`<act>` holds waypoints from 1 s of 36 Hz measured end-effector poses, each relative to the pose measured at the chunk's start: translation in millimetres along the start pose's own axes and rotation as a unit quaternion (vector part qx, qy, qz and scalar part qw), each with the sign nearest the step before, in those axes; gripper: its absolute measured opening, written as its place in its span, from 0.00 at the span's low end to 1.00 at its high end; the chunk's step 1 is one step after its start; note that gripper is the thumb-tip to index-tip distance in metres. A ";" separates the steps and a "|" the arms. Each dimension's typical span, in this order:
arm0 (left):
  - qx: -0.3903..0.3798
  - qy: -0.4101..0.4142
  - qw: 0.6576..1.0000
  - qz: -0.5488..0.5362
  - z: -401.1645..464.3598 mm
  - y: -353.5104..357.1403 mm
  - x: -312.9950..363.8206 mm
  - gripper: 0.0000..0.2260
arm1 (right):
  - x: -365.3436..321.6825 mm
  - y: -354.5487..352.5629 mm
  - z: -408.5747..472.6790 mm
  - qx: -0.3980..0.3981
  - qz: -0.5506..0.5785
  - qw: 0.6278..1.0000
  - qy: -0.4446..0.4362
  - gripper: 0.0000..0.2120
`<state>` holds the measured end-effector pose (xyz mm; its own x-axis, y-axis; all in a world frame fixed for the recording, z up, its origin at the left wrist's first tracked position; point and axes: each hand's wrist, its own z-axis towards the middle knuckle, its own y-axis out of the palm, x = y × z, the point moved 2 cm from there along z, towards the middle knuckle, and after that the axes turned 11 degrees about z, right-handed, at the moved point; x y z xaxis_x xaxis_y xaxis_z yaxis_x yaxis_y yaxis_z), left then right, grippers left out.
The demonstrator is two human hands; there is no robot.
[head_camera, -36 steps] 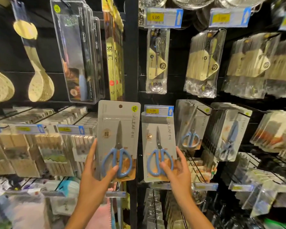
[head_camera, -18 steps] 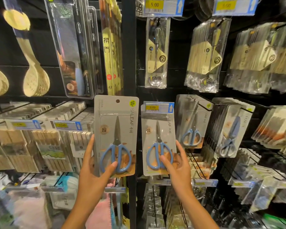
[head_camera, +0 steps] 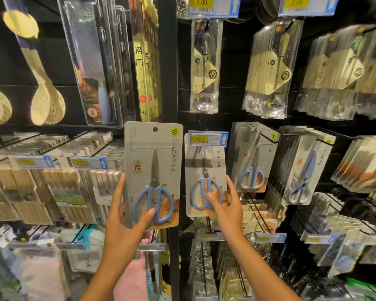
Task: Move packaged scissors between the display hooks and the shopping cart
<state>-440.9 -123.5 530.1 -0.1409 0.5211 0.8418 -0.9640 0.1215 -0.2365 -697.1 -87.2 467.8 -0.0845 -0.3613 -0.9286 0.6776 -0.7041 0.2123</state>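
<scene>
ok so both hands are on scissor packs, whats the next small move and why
Probably slide the right hand's grey carded blue-handled scissors pack forward off its hook: its top sits behind the yellow price tag, apparently on the hook, while the left hand already holds a free matching pack.

A scissors pack (head_camera: 153,170) is held upright at its lower end by the left hand (head_camera: 126,220), in front of the vertical post (head_camera: 167,83). Just to its right, a second scissors pack (head_camera: 205,177) is gripped at its lower part by the right hand (head_camera: 228,207), below a price tag (head_camera: 207,139). Further packs of scissors (head_camera: 253,157) are hung on hooks to the right, and bagged spoons (head_camera: 205,66) are hung above.
</scene>
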 end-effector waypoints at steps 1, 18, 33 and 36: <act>0.000 0.001 1.000 0.001 0.6 0.3 0.0 0.43 | -0.1 2.2 1.3 -0.004 -0.012 1.000 0.000 0.35; -0.015 0.007 1.000 0.001 27.4 -3.3 -2.1 0.43 | 38.3 31.9 90.2 -0.030 -0.278 0.959 0.050 0.37; -0.015 0.030 0.999 0.026 32.6 -4.3 4.1 0.43 | 49.1 37.7 119.9 -0.031 -0.292 0.950 0.104 0.41; -0.005 0.046 0.999 0.028 30.5 -3.2 5.1 0.43 | 47.8 29.8 109.5 -0.048 -0.300 0.946 0.111 0.44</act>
<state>-445.4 -147.0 550.0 -0.1730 0.6022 0.7793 -0.9527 0.0983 -0.2875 -761.0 -192.4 463.1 -0.3260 0.2308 -0.9168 0.6213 -0.6786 -0.3917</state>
